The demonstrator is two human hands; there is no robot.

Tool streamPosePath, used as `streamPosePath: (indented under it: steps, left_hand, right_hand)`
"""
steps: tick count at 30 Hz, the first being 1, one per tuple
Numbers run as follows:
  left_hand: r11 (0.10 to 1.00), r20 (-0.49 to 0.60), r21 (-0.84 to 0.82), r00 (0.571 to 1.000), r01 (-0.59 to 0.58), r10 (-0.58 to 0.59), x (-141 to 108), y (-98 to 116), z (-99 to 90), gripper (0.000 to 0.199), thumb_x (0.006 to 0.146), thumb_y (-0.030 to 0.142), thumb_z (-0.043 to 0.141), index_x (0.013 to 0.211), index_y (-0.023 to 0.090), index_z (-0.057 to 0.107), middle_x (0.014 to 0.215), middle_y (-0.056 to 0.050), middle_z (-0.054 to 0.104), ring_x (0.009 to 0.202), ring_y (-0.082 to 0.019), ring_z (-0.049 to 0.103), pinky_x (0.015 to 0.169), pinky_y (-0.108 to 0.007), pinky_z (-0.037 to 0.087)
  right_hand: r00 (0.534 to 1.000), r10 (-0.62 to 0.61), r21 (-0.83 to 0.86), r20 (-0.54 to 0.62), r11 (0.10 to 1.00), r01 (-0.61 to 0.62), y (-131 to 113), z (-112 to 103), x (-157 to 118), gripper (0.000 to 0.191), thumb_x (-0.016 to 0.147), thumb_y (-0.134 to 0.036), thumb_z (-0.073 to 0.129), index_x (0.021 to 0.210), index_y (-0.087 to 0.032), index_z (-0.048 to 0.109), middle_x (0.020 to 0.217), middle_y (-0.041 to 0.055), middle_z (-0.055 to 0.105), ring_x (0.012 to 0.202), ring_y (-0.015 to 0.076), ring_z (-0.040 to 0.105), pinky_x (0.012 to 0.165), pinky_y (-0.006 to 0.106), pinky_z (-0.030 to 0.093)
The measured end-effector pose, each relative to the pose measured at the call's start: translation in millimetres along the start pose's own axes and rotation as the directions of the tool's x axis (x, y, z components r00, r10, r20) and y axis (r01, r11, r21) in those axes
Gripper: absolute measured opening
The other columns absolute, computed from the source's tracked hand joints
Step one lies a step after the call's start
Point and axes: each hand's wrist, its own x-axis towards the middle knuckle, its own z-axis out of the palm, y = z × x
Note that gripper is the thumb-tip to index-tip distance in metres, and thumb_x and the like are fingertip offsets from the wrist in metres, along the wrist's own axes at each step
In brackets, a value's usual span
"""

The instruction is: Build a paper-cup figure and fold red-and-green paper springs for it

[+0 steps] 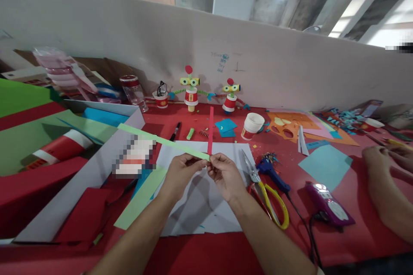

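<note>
Over white paper sheets (222,219), my left hand (183,175) is closed, pinching a light green paper strip (164,141) near its right end. The strip stretches away to the upper left. Beside it, my right hand (226,177) is closed on the corner where a red paper strip (211,126) meets the green one, roughly at a right angle. The red strip points away from me. Whether the two ends are glued is hidden by my fingertips. Right of my right hand lie yellow-handled scissors (268,200) and a blue glue gun (273,175).
Two paper-cup robot figures (191,94) stand by the wall. Stacked paper cups (252,125), a black marker (176,131) and folded paper springs (190,133) lie ahead. A box (84,180) of coloured paper is left. Another person's arm (383,193) and a purple device (329,206) are right.
</note>
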Motion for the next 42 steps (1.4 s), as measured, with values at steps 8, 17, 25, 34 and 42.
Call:
streamPosePath:
  steps: [8,17,25,34,42]
  left_hand:
    - [0.947,-0.019,0.209,0.967,-0.246,0.255,2,3,-1.1,0.006,0.069,0.019,0.068,0.065,0.021,0.071,0.068,0.001,0.063,0.066,-0.013,0.055,0.064,-0.023,0.044]
    - [0.981,0.099,0.081,0.981,-0.178,0.170,2,-1,-0.9,0.004,0.071,0.019,0.067,0.074,0.021,0.067,0.064,0.002,0.063,0.062,-0.016,0.058,0.063,-0.027,0.048]
    - [0.819,0.026,0.377,0.889,-0.433,0.458,-3,1,-1.1,0.013,0.070,0.014,0.067,0.070,0.026,0.072,0.072,-0.003,0.064,0.074,-0.020,0.056,0.073,-0.027,0.044]
    - [0.825,0.000,0.364,0.886,-0.432,0.463,-4,-2,2.6,0.011,0.070,0.016,0.067,0.072,0.026,0.072,0.075,-0.004,0.064,0.077,-0.022,0.055,0.075,-0.028,0.043]
    - [0.870,-0.023,0.309,0.911,-0.385,0.411,-2,-2,5.8,0.005,0.070,0.022,0.069,0.065,0.023,0.069,0.064,0.001,0.057,0.063,-0.016,0.051,0.063,-0.025,0.040]
  right_hand:
    - [0.983,-0.024,-0.138,0.180,0.989,0.049,1,3,-6,0.029,0.071,-0.042,0.073,0.066,-0.018,0.056,0.058,-0.0045,0.053,0.052,0.0074,0.045,0.052,0.022,0.030]
    - [0.980,-0.061,-0.105,0.189,0.991,0.082,2,2,-5,0.029,0.071,-0.037,0.073,0.064,-0.020,0.052,0.057,-0.0049,0.051,0.051,0.0083,0.039,0.051,0.024,0.026]
    - [0.982,-0.131,-0.051,0.135,0.989,0.138,8,6,-8,0.028,0.067,-0.037,0.076,0.063,-0.021,0.053,0.059,-0.0044,0.051,0.054,0.0095,0.039,0.054,0.024,0.029]
    - [0.983,-0.161,-0.055,0.083,0.985,0.166,6,11,-11,0.028,0.065,-0.037,0.075,0.061,-0.021,0.053,0.056,-0.0048,0.049,0.052,0.0097,0.037,0.053,0.025,0.028]
    - [0.955,-0.281,-0.258,0.093,0.920,0.295,6,7,-9,0.024,0.074,-0.038,0.066,0.063,-0.021,0.052,0.055,-0.0054,0.046,0.054,0.0108,0.037,0.056,0.026,0.030]
